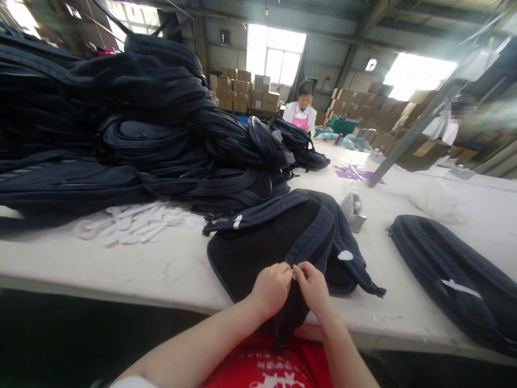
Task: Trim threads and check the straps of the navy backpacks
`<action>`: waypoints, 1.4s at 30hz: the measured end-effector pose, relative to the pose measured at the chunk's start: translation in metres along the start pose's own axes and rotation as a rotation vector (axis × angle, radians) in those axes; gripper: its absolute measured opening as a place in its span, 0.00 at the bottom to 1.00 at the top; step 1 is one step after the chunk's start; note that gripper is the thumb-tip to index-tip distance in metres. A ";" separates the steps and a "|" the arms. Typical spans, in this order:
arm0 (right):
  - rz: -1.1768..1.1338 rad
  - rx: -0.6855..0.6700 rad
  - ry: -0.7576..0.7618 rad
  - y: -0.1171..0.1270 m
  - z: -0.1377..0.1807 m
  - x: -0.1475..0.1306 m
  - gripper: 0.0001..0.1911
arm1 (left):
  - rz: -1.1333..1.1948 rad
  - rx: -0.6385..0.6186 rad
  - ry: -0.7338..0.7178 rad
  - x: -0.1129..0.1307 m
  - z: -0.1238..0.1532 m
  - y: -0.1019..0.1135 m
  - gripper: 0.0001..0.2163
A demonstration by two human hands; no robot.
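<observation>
A dark navy backpack (250, 253) lies on the white table with its black padded back and shoulder straps facing up. My left hand (272, 288) and my right hand (311, 285) meet over its near shoulder strap (311, 245), fingertips pinched together on it. A tiny pale bit shows between the fingertips, mostly hidden by them. One white piece (238, 221) is wrapped round the strap at the left; a white oval piece (345, 255) sits on the strap at the right. The near strap's lower end hangs over the table edge towards me.
A tall heap of dark backpacks (153, 134) fills the left. Loose white strips (141, 223) lie before it. Another backpack (452, 275) is at the right, a metal tape dispenser (353, 211) behind mine. A slanted grey pole (407, 134) rises beyond. A person in a pink apron (299, 121) stands across the table.
</observation>
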State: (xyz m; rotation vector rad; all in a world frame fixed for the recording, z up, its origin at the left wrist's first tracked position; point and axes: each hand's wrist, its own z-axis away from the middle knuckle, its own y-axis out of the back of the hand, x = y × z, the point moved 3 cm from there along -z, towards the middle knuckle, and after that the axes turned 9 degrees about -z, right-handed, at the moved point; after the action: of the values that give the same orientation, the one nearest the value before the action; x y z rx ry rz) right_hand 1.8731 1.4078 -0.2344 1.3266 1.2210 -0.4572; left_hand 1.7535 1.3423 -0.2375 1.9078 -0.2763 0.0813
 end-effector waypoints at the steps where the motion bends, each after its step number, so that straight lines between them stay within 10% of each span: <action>1: -0.046 0.017 -0.009 -0.001 0.000 0.002 0.19 | 0.001 -0.004 -0.001 0.000 0.000 0.001 0.09; 10: -0.485 0.137 -0.187 -0.002 0.002 0.023 0.21 | -0.005 -0.056 -0.084 0.001 -0.002 0.003 0.08; 23: -0.414 -0.025 -0.236 0.004 0.004 0.019 0.23 | 0.394 0.148 0.128 -0.014 0.011 0.012 0.08; 34: -0.640 -0.074 -0.245 0.007 0.010 0.028 0.20 | 0.070 -0.038 0.050 -0.004 0.007 0.011 0.14; 42: -0.538 0.025 -0.240 0.006 0.010 0.023 0.22 | 0.248 0.074 0.075 -0.008 0.011 0.016 0.13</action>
State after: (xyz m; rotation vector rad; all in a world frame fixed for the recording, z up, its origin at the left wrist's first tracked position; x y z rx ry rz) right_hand 1.8901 1.4093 -0.2535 0.9172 1.3634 -0.9861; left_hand 1.7408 1.3286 -0.2280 1.9314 -0.4631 0.3322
